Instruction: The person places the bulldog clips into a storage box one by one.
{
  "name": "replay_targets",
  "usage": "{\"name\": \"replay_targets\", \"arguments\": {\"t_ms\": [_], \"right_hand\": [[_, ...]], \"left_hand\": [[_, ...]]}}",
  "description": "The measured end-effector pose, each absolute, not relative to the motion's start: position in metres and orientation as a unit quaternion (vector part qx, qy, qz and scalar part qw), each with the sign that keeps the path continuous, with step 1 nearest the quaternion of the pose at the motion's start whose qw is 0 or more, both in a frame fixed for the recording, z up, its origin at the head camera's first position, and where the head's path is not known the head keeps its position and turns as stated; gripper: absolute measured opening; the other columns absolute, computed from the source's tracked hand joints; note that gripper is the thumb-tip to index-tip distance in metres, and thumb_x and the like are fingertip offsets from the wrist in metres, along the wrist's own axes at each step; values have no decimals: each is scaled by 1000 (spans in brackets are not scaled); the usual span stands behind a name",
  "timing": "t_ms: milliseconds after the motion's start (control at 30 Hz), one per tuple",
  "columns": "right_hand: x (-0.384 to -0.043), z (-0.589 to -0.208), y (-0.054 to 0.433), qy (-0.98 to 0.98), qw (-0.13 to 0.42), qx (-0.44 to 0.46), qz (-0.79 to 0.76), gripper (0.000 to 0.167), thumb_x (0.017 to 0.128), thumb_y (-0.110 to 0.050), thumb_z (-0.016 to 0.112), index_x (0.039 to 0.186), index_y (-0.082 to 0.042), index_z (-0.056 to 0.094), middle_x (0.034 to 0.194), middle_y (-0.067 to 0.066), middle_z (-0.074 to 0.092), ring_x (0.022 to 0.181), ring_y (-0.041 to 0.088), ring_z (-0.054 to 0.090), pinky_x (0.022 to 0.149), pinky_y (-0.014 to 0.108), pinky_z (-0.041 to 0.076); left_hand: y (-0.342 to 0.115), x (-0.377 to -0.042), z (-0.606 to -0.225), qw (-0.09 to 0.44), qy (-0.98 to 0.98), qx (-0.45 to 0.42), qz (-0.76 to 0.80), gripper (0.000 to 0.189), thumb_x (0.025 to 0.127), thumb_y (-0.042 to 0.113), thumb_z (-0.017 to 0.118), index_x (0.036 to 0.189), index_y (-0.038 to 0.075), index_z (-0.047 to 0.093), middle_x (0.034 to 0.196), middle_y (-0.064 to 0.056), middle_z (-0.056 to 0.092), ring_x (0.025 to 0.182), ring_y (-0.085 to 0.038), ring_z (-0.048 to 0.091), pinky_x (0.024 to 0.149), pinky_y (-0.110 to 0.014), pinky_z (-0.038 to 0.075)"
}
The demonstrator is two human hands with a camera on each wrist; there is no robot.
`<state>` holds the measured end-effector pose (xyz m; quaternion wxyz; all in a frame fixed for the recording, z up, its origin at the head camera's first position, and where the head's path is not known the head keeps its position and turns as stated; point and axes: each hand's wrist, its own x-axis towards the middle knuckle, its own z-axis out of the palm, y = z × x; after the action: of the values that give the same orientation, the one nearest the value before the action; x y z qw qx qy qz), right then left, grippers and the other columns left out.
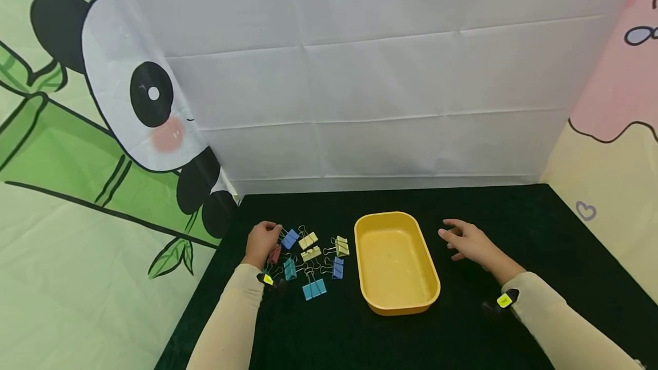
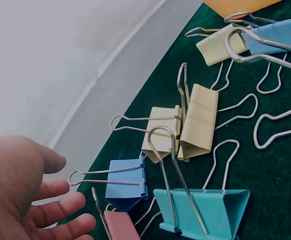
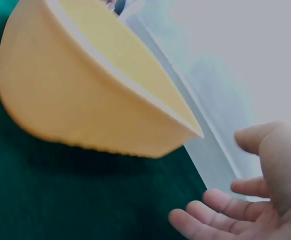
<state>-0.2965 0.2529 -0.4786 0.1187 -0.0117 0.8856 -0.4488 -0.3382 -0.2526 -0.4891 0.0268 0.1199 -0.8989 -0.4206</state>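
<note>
My left hand point(image 1: 263, 242) is at the left edge of a group of binder clips. Its fingers are loosely bent in the left wrist view and hold nothing. Their tips lie close to the wire handle of a blue binder clip point(image 2: 125, 182); whether they touch it, I cannot tell. Just below is a red binder clip point(image 2: 120, 226), partly cut off by the frame. Right of a yellow plastic tray point(image 1: 398, 267), my right hand point(image 1: 473, 246) hovers with relaxed, spread fingers, apart from the tray wall. The inside of the tray shows only its bare bottom.
Several more clips lie between the left hand and the tray: cream ones point(image 1: 311, 253), a teal one point(image 1: 290, 269), a light blue one point(image 1: 315, 289) and a darker blue one point(image 1: 337, 268). A dark green cloth point(image 1: 473, 324) covers the table, with a white curtain point(image 1: 380, 84) behind.
</note>
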Motion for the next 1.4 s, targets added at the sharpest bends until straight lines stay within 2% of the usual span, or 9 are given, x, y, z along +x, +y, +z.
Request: {"name": "replay_targets", "arguments": {"t_ms": [100,233,600,767,1033,1233,1400], "right_hand": [[-295,-484,244,846,147,7,-512,64,105,-37,54,152,3,33,142,32,46,109,35,63,77,40,61],[-293,-490,236,807,168,25,-565,57,105,-29,55,149,3,39,137,29,52,103,32,64,79,41,60],[-295,-503,229,741,198,42,-640,54,101,-27,63,144,1,48,115,15,62,90,25,63,78,37,60],[-296,-505,226,728,191,45,-657,54,100,-22,65,145,0,46,108,13,62,83,22,61,74,34,59],[-294,-523,222,688,174,27,-704,58,100,-24,65,148,0,42,117,13,66,90,23,66,76,32,60],[-292,-534,221,663,151,18,-733,57,101,-23,64,147,0,41,118,12,66,89,21,67,79,33,60],[-291,-538,222,653,142,15,-744,58,98,-25,68,145,0,43,116,10,67,85,19,68,77,30,60]], "left_hand": [[-254,-338,-490,30,-896,124,-426,44,105,33,52,132,-2,55,125,-23,60,104,-33,60,99,-52,48],[-258,-338,-492,38,-896,129,-423,44,104,32,51,131,-3,55,128,-25,59,111,-36,57,102,-54,45],[-260,-339,-490,42,-888,140,-436,43,104,30,50,131,-3,56,130,-27,57,116,-39,54,105,-55,43],[-260,-338,-488,41,-880,142,-451,41,104,29,50,130,-2,57,131,-26,57,118,-38,53,107,-55,42],[-266,-338,-485,48,-868,141,-474,41,104,27,51,131,-3,57,133,-27,56,120,-40,53,107,-55,42],[-266,-337,-493,54,-848,146,-506,40,104,25,52,131,-4,57,132,-29,56,117,-43,60,103,-54,47],[-263,-339,-503,55,-826,161,-538,37,104,24,54,129,-3,59,133,-27,56,119,-42,59,104,-53,46]]}}
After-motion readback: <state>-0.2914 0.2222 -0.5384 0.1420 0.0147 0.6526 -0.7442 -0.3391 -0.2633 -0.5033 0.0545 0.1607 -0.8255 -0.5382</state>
